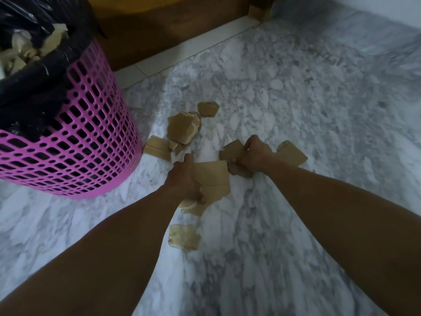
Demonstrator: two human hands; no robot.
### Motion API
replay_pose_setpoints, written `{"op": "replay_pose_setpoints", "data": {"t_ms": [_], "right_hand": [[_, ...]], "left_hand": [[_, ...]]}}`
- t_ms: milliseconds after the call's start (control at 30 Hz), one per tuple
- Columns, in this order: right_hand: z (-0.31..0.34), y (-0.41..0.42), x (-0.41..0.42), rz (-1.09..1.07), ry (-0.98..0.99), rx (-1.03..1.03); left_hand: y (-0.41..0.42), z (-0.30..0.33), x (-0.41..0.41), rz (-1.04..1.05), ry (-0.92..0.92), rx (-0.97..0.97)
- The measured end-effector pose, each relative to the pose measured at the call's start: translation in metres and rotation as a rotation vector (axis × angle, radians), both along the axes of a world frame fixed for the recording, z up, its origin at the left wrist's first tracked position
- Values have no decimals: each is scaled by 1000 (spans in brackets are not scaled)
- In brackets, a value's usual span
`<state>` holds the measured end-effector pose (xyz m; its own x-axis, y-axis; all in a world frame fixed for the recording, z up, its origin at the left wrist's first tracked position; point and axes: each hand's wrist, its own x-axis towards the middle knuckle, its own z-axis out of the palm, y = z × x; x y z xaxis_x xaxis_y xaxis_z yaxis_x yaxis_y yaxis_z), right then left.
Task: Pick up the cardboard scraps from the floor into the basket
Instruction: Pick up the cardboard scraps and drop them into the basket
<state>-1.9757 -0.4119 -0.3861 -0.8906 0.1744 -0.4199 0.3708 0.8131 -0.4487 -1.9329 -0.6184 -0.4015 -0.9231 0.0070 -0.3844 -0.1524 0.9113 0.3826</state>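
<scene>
Fingers of the left hand (185, 179) curl around the edge of a large flat cardboard piece (213, 179), thumb on its near edge, gripping it low against the floor. The right hand (252, 156) is clenched tight around a bunch of scraps (233, 151): one flat piece juts out to its left, a crumpled bit shows beneath the fist, and another flat piece (291, 153) sticks out on its right side; whether that last one is in the grip or lying behind the hand cannot be told. Both bare forearms reach in from the bottom of the view. Four more scraps lie loose on the grey-and-white marble floor (296, 87): a torn square (184, 237) nearest the person between the arms, a ridged strip (157, 148) just beside the basket's base, a crumpled heap (183, 130) beyond it, and a small piece (207, 108) farthest off. On the left stands a pink plastic lattice basket (91, 124), lined with a black bag (34, 87) folded over its rim. Inside it, several tan cardboard pieces (20, 58) are visible. A wooden furniture base (170, 26) runs along the top.
</scene>
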Motion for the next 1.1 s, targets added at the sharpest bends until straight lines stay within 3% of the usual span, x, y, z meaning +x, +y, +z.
{"op": "replay_pose_setpoints", "data": {"t_ms": [100, 267, 467, 600, 800, 933, 1100], "right_hand": [[9, 25, -2, -113, 48, 20], [8, 59, -10, -315, -104, 220], [1, 76, 3, -255, -90, 167], [-2, 82, 12, -318, -71, 69], [3, 80, 26, -254, 36, -18], [18, 70, 33, -175, 83, -100], [54, 45, 39, -107, 107, -397]], "left_hand": [[0, 4, 1, -16, -14, -14], [4, 13, 4, 33, -121, -312], [8, 16, 7, 215, -159, -198], [3, 10, 9, 300, -114, 23], [-15, 7, 18, 329, 22, 210], [-23, 16, 21, 328, 18, 285], [-26, 61, 10, 239, 83, 311]]}}
